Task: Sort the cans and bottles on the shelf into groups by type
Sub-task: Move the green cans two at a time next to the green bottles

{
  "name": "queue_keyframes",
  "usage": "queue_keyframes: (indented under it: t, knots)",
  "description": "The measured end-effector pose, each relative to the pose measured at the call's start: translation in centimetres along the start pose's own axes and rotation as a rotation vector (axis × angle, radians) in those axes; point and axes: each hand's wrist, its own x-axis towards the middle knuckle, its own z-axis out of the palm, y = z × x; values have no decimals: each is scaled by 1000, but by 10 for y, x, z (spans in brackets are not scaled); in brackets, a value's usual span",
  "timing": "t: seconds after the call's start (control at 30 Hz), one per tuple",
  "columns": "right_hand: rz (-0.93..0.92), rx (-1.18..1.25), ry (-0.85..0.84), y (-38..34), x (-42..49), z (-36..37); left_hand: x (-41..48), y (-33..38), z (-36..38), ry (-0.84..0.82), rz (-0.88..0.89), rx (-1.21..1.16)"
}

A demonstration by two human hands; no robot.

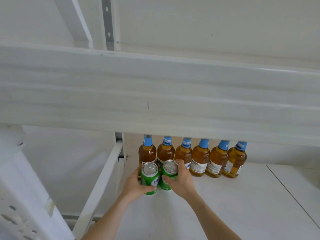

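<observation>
Left grip (135, 185) clasps one green can (150, 176); right grip (183, 181) clasps the other can (170, 168); bottles (200, 158) behind (neck labels (167, 141): "BEER").

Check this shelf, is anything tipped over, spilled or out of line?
Nothing stands out. Six amber bottles stand upright in one row at the back; two green cans stand upright before its left end, one in the left hand, one in the right hand. Nothing spilled.

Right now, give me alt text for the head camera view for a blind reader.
Two hands each grip an upright green can on a white shelf, the left hand on the left can, the right hand on the right can. Behind them, six amber bottles with blue neck labels stand in a row.
</observation>
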Motion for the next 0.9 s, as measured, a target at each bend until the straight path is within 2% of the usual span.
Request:
queue_keyframes:
  t: [0.27,0.53,0.9]
  knots:
    - [107,201,117,6,-28,-6,-31,-3,0,48,-21,-2]
    - [201,307,110,1,-66,-16,-74,-7,-7,18,-13,39]
    - [218,263,205,-10,-130,-31,-132,-6,-11,-29,15,21]
